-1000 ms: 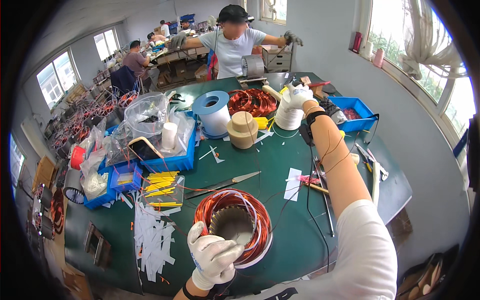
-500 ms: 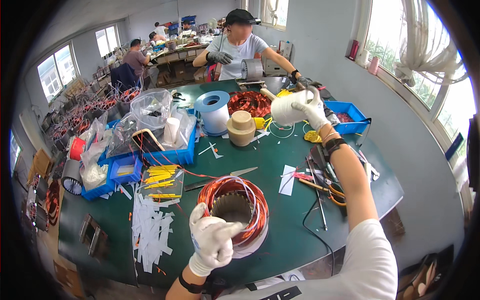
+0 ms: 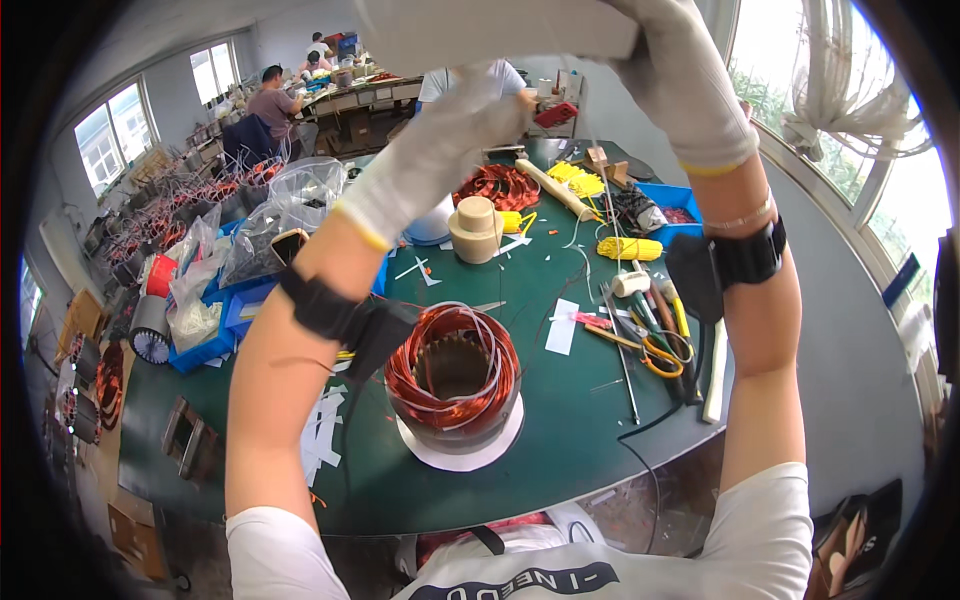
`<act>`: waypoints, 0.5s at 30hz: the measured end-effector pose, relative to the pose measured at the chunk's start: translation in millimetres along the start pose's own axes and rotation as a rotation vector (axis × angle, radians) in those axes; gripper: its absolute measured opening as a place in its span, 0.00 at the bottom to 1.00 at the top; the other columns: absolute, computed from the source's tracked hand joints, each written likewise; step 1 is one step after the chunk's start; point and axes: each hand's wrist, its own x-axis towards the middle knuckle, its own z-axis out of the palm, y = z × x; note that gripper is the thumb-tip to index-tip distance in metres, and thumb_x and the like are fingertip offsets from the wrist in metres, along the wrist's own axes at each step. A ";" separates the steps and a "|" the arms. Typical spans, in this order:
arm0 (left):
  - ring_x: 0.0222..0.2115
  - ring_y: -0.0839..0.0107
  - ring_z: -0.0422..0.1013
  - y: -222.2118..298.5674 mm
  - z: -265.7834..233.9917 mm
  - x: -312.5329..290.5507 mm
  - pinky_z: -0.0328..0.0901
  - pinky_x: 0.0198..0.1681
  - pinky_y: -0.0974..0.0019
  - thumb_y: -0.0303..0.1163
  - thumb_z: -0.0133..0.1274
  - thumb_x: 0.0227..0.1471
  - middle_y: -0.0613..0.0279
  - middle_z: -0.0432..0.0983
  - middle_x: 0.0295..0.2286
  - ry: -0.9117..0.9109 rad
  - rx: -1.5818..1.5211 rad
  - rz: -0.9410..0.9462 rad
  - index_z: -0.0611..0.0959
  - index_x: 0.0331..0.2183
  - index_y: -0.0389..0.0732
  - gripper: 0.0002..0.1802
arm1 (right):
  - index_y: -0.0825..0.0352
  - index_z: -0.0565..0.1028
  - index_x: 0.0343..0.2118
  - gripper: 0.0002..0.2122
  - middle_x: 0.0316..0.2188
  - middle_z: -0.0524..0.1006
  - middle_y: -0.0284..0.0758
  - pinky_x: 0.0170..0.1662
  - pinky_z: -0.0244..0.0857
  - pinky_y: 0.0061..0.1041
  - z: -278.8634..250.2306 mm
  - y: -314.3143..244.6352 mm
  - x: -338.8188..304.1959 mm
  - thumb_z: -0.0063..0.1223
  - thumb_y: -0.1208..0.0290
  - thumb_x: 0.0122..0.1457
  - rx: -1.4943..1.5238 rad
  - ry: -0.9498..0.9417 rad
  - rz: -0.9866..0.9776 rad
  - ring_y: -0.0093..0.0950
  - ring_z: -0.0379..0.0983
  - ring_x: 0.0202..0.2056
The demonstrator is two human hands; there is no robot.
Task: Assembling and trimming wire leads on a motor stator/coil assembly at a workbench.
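Observation:
Both my gloved hands are raised high. My right hand point(image 3: 690, 90) grips a large white spool of cord point(image 3: 500, 35), close to me and cut off by the top edge. A thin strand hangs down beside it. My left hand point(image 3: 440, 150) is just below the spool, its fingers curled together; what they pinch, if anything, is hidden. Below my arms a motor stator point(image 3: 455, 420) stands upright on a white disc point(image 3: 465, 458). Red-brown copper windings point(image 3: 410, 355) ring its top, with a pale cord lying over them.
Scissors point(image 3: 660, 360) and other hand tools lie right of the stator. Yellow bundles point(image 3: 630, 248), a beige stepped block point(image 3: 476, 230) and a blue bin point(image 3: 672, 200) stand farther back. Paper strips point(image 3: 322, 430) lie left. Beyond the table a co-worker point(image 3: 500, 75) is mostly covered by my hands.
My right hand has lifted the white spool up and toward me. My left hand has left the stator's windings and risen to the spool. The stator now appears slightly higher in view.

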 end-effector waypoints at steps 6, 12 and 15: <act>0.14 0.87 0.53 13.1 -13.6 -10.6 0.56 0.25 0.76 0.40 0.45 0.65 0.76 0.60 0.20 -0.018 -1.051 -0.067 0.76 0.50 0.36 0.20 | 0.72 0.54 0.62 0.43 0.49 0.71 0.44 0.53 0.66 0.28 -41.3 28.9 17.0 0.70 0.69 0.46 -0.587 0.338 -0.022 0.31 0.69 0.51; 0.16 0.82 0.57 51.3 -202.3 -107.5 0.65 0.36 0.69 0.23 0.41 0.61 0.71 0.63 0.20 0.390 -1.044 0.105 0.77 0.43 0.29 0.13 | 0.62 0.62 0.60 0.45 0.41 0.78 0.45 0.53 0.66 0.33 -161.3 108.7 -52.1 0.70 0.51 0.36 -1.361 0.453 0.257 0.37 0.75 0.47; 0.17 0.81 0.56 109.8 -324.7 -200.7 0.67 0.41 0.67 0.24 0.44 0.60 0.66 0.66 0.23 0.539 -0.725 0.108 0.74 0.48 0.28 0.15 | 0.58 0.64 0.59 0.42 0.45 0.77 0.46 0.56 0.63 0.36 -170.3 153.9 -97.6 0.68 0.54 0.36 -1.426 0.492 0.524 0.41 0.73 0.50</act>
